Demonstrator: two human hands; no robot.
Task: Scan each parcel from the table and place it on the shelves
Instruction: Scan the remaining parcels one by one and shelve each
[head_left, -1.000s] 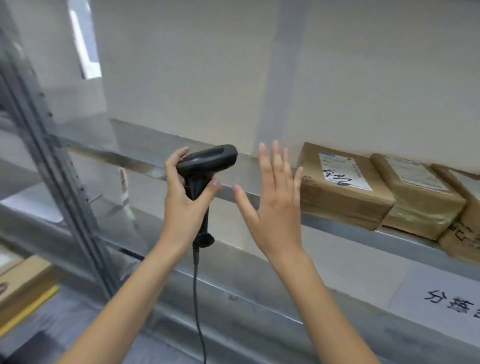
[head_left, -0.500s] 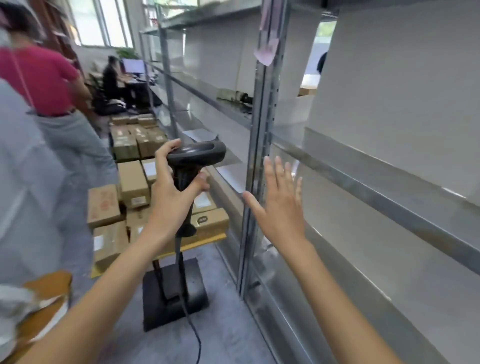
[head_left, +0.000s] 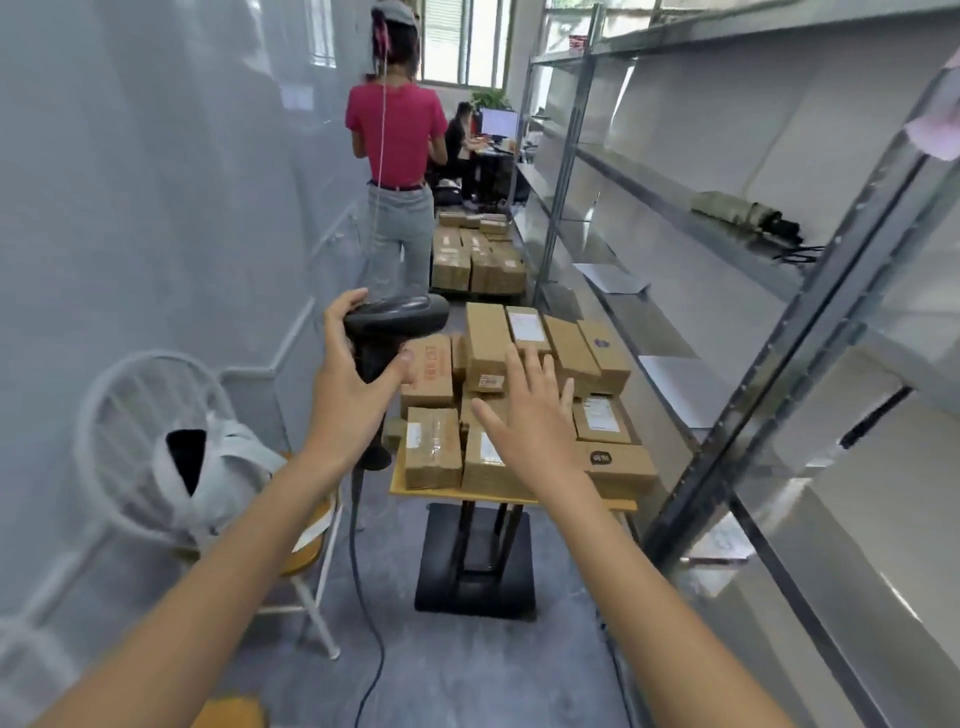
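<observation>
My left hand (head_left: 353, 384) grips the handle of a black barcode scanner (head_left: 397, 317), whose cable hangs down to the floor. My right hand (head_left: 530, 410) is empty, fingers spread, stretched out above several brown cardboard parcels (head_left: 485, 343) stacked on a small wooden table (head_left: 511, 500) with a black pedestal base. The metal shelves (head_left: 727, 244) run along the right side.
A white chair (head_left: 156, 415) with a white bag on it stands left of the table. A person in a red top (head_left: 397, 130) stands further down the aisle beside a second table of parcels (head_left: 478, 254). A folded umbrella (head_left: 743, 213) lies on a shelf.
The view has swung left from the shelf with placed parcels to the aisle and the parcel table. My right hand stays empty and now reaches over the parcels; the scanner stays in my left hand.
</observation>
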